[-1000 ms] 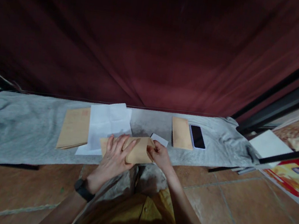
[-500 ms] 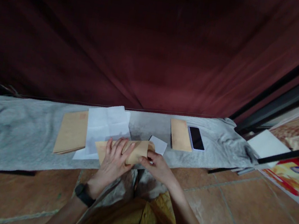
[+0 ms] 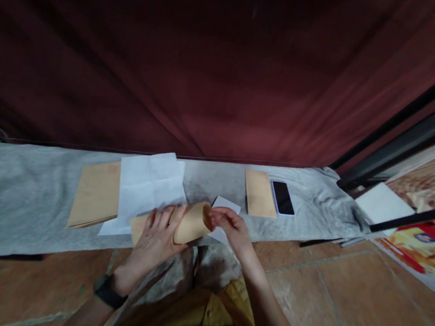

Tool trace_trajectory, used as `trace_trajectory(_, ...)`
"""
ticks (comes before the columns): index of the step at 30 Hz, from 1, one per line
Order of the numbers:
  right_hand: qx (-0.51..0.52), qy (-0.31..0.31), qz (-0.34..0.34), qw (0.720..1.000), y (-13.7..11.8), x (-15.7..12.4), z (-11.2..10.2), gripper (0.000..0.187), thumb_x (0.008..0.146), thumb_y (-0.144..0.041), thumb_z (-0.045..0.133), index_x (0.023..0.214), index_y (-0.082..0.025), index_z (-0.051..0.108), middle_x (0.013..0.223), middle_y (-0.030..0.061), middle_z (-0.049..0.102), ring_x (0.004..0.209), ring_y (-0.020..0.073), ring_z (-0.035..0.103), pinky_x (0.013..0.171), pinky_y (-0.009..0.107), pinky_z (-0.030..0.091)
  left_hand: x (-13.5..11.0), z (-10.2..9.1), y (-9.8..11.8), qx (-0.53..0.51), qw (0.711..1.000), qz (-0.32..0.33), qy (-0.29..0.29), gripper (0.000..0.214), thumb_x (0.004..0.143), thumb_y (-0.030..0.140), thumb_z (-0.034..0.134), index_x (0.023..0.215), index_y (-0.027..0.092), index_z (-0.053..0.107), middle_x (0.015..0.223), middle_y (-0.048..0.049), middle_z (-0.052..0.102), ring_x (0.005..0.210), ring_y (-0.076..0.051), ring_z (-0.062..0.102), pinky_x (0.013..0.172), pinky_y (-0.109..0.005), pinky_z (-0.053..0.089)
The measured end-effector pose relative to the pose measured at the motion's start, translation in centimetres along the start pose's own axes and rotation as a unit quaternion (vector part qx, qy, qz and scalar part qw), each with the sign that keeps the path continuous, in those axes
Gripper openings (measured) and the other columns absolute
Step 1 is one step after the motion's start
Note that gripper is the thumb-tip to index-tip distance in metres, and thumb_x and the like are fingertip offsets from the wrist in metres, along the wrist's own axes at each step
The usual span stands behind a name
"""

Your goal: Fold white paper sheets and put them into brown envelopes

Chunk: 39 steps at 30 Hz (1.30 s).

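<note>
A brown paper envelope (image 3: 193,223) lies in front of me, bulging, with its right end gaping into a round mouth. My left hand (image 3: 159,236) is laid over its left part, fingers across the top and thumb along the near side, gripping it. At the mouth, the bent fingers of my right hand (image 3: 234,229) pinch the rim; their tips are partly hidden. Under and behind my left hand lies a creased white sheet (image 3: 152,180). A small folded white paper (image 3: 227,205) sits partly beneath my right hand.
Several brown envelopes are stacked (image 3: 96,193) at left. Another brown envelope (image 3: 261,193) and a phone (image 3: 283,198) lie at right on the grey cloth-covered bench (image 3: 42,196). A dark red curtain (image 3: 215,74) hangs behind. Black metal bars (image 3: 422,121) and a colourful box (image 3: 426,251) stand at right.
My right hand has shifted up and slightly right at the envelope's mouth, which now gapes rounder. My left hand stays on the envelope. The view has turned slightly.
</note>
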State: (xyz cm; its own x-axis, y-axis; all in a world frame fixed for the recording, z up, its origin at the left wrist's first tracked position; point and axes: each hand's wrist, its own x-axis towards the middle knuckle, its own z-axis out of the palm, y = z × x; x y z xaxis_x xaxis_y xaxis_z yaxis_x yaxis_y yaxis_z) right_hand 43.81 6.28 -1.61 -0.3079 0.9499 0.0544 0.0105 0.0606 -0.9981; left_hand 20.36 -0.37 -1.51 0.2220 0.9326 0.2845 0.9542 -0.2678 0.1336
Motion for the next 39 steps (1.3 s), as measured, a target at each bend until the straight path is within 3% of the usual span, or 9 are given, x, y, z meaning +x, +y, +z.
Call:
trace_trajectory(2, -0.074, 0.105, -0.003, 0.992, 1.3, 0.7, -1.7, 0.028, 0.094, -0.036, 0.053, 0.112, -0.021, 0.069, 0.104, 0.0071, 0.072, 0.093, 0.0202, 0.067, 0.085, 0.033, 0.056, 0.1, -0.1, -0.2, 0.001, 1.000, -0.011, -0.020, 0.104, 0.078, 0.041, 0.074, 0.161, 0.019, 0.016, 0.144, -0.0201, 0.052, 0.135, -0.038, 0.048, 0.117, -0.059, 0.026)
trace_trajectory(4, -0.209, 0.150, 0.005, 0.966, 2.5, 1.6, -3.2, 0.033, 0.092, -0.029, 0.054, 0.121, -0.020, 0.066, 0.117, 0.0103, 0.068, 0.104, 0.0222, 0.066, 0.089, 0.035, 0.055, 0.1, 0.1, -0.5, 0.003, 0.999, -0.019, -0.040, 0.105, 0.077, 0.039, 0.074, 0.161, 0.019, 0.014, 0.146, -0.0192, 0.051, 0.135, -0.038, 0.048, 0.118, -0.059, 0.026)
trace_trajectory(8, -0.445, 0.074, 0.050, 0.891, 4.5, 3.1, -4.3, 0.054, 0.084, -0.020, 0.065, 0.137, -0.015, 0.058, 0.138, 0.0162, 0.058, 0.131, 0.0271, 0.052, 0.110, 0.039, 0.043, -0.2, 0.8, -1.1, 0.007, 0.996, -0.038, -0.083, 0.106, 0.076, 0.037, 0.073, 0.161, 0.021, 0.012, 0.147, -0.0177, 0.050, 0.134, -0.037, 0.048, 0.117, -0.058, 0.027)
trace_trajectory(11, -0.524, 0.027, 0.081, 0.847, 5.1, 4.0, -3.9, 0.062, 0.085, -0.021, 0.067, 0.143, -0.009, 0.052, 0.145, 0.0193, 0.053, 0.140, 0.0293, 0.043, 0.117, 0.039, 0.035, -0.7, 1.1, -1.3, 0.014, 0.992, -0.053, -0.114, 0.106, 0.073, 0.034, 0.073, 0.161, 0.022, 0.015, 0.147, -0.0172, 0.049, 0.134, -0.037, 0.048, 0.116, -0.058, 0.029)
trace_trajectory(19, -0.569, 0.014, 0.127, 0.812, 4.4, 5.4, -3.9, 0.065, 0.080, -0.032, 0.075, 0.138, -0.009, 0.057, 0.131, 0.0200, 0.060, 0.124, 0.0340, 0.052, 0.106, 0.039, 0.041, -1.1, 1.1, -1.2, 0.014, 0.987, -0.078, -0.136, 0.109, 0.068, 0.029, 0.075, 0.160, 0.023, 0.017, 0.149, -0.0167, 0.047, 0.138, -0.037, 0.043, 0.116, -0.057, 0.028)
trace_trajectory(22, -0.555, 0.028, 0.113, 0.824, 4.5, 5.4, -4.7, 0.037, 0.083, -0.023, 0.069, 0.119, -0.014, 0.069, 0.119, 0.0158, 0.066, 0.119, 0.0299, 0.055, 0.103, 0.036, 0.042, -1.3, 1.3, -1.5, 0.009, 0.988, -0.073, -0.136, 0.108, 0.069, 0.029, 0.074, 0.160, 0.024, 0.017, 0.150, -0.0164, 0.046, 0.138, -0.037, 0.043, 0.116, -0.058, 0.027)
trace_trajectory(25, -0.492, 0.053, 0.089, 0.864, 5.0, 5.1, -5.8, 0.021, 0.085, -0.014, 0.059, 0.099, -0.020, 0.073, 0.102, 0.0089, 0.070, 0.105, 0.0232, 0.062, 0.096, 0.031, 0.045, -1.5, 1.4, -1.8, 0.002, 0.988, -0.073, -0.136, 0.107, 0.070, 0.028, 0.072, 0.160, 0.023, 0.016, 0.152, -0.0166, 0.044, 0.139, -0.037, 0.042, 0.117, -0.058, 0.026)
trace_trajectory(31, -0.261, 0.117, 0.066, 0.956, 5.5, 4.0, -7.6, 0.010, 0.080, -0.021, 0.054, 0.077, -0.022, 0.063, 0.078, 0.0018, 0.068, 0.078, 0.0191, 0.064, 0.073, 0.029, 0.050, -1.1, 0.7, -1.5, -0.012, 0.984, -0.088, -0.157, 0.105, 0.070, 0.025, 0.071, 0.160, 0.023, 0.017, 0.153, -0.0163, 0.042, 0.141, -0.036, 0.040, 0.117, -0.057, 0.025)
trace_trajectory(39, -0.063, 0.196, 0.069, 0.976, 3.2, 2.2, -9.1, 0.021, 0.071, -0.042, 0.060, 0.081, -0.024, 0.055, 0.068, -0.0029, 0.058, 0.062, 0.0165, 0.055, 0.051, 0.025, 0.046, -1.1, 0.9, -1.5, -0.020, 0.983, -0.090, -0.157, 0.107, 0.070, 0.027, 0.073, 0.160, 0.025, 0.015, 0.154, -0.0162, 0.041, 0.142, -0.037, 0.038, 0.118, -0.060, 0.021)
